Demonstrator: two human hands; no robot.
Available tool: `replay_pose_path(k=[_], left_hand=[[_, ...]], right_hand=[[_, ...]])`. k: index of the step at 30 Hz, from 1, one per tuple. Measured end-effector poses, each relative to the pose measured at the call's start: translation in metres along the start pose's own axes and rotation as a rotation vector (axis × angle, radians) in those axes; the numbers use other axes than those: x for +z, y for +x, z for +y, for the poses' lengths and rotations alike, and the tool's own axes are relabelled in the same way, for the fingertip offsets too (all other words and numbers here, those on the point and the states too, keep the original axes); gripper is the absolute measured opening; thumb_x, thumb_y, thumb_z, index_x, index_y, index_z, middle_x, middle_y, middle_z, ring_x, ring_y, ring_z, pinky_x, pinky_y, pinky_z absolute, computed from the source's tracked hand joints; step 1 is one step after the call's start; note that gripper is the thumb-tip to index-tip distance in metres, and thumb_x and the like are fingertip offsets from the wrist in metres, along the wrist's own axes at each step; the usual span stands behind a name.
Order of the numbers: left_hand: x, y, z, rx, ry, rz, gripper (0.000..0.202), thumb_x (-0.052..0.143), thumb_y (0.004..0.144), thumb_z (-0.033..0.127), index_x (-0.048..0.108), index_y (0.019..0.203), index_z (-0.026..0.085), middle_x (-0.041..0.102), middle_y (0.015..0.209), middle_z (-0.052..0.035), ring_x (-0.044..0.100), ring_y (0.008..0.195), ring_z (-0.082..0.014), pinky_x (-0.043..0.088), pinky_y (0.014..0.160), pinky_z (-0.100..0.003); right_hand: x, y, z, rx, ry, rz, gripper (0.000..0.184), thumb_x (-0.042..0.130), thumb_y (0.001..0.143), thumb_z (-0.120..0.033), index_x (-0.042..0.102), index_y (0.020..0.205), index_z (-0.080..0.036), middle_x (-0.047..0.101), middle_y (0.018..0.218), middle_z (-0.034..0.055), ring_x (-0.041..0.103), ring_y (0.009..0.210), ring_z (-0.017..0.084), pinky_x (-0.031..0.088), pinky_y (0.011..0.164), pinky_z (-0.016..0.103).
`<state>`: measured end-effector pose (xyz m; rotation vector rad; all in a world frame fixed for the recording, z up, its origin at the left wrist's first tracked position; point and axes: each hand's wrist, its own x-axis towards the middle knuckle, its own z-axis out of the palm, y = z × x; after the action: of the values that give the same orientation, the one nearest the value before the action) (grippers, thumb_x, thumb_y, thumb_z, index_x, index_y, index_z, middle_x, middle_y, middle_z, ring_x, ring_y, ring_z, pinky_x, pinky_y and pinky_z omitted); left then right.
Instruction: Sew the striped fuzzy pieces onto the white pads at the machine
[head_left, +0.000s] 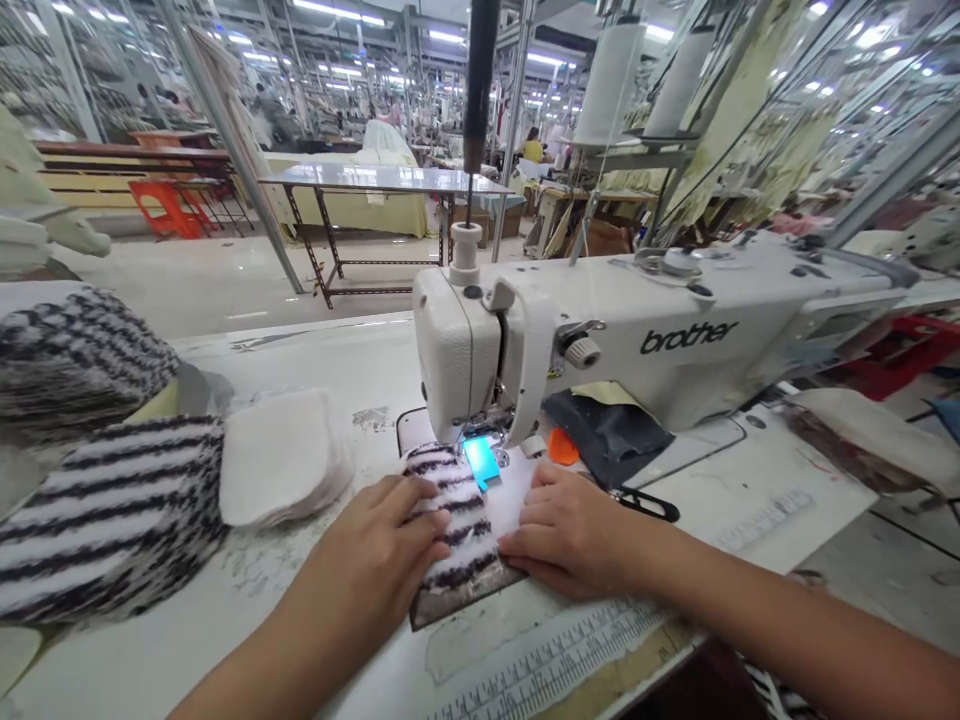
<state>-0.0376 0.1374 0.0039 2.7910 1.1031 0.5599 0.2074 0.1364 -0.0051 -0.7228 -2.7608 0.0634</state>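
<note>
A fuzzy black-and-white striped fabric piece [466, 525] lies on the machine bed, its far end by the presser foot of the white sewing machine [465, 330]. My left hand [382, 540] rests on its left side, fingers stretched out and pressing down. Beside the stripes is a white fabric piece [514, 493]; I cannot tell whether the two are joined. At its right edge, my right hand [570, 530] has bent fingers closed on the cloth, the fingertips partly hidden. A bright blue guide [481, 461] sits next to the needle area, which is mostly hidden by the machine head.
Left of the machine are stacks of striped fabric pieces [120, 510] and white fabric pieces [277, 455]. Dark cloth [611, 435], an orange piece [562, 446] and black-handled scissors [646, 503] lie under the machine arm. A printed ruler [555, 650] runs along the front edge.
</note>
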Motion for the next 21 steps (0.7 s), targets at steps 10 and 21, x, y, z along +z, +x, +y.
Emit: replay_pose_path(k=[10, 21], left_hand=[[-0.004, 0.01, -0.004, 0.212, -0.001, 0.008, 0.027, 0.037, 0.092, 0.018, 0.06, 0.077, 0.016, 0.064, 0.084, -0.0049, 0.057, 0.077, -0.0192, 0.051, 0.069, -0.036], [0.003, 0.025, 0.004, 0.276, -0.119, -0.039, 0.028, 0.036, 0.091, 0.02, 0.064, 0.087, 0.017, 0.062, 0.082, -0.0059, 0.053, 0.075, -0.0189, 0.047, 0.068, -0.035]], right_hand=[[0.006, 0.014, -0.005, -0.053, -0.041, 0.082, 0.019, 0.045, 0.09, -0.026, 0.06, 0.083, -0.017, 0.058, 0.057, -0.0028, 0.046, 0.053, 0.012, 0.028, 0.065, 0.03], [0.02, 0.008, -0.007, -0.061, 0.025, 0.074, 0.012, 0.047, 0.083, -0.018, 0.054, 0.074, -0.017, 0.057, 0.057, -0.0031, 0.046, 0.053, 0.011, 0.028, 0.063, 0.03]])
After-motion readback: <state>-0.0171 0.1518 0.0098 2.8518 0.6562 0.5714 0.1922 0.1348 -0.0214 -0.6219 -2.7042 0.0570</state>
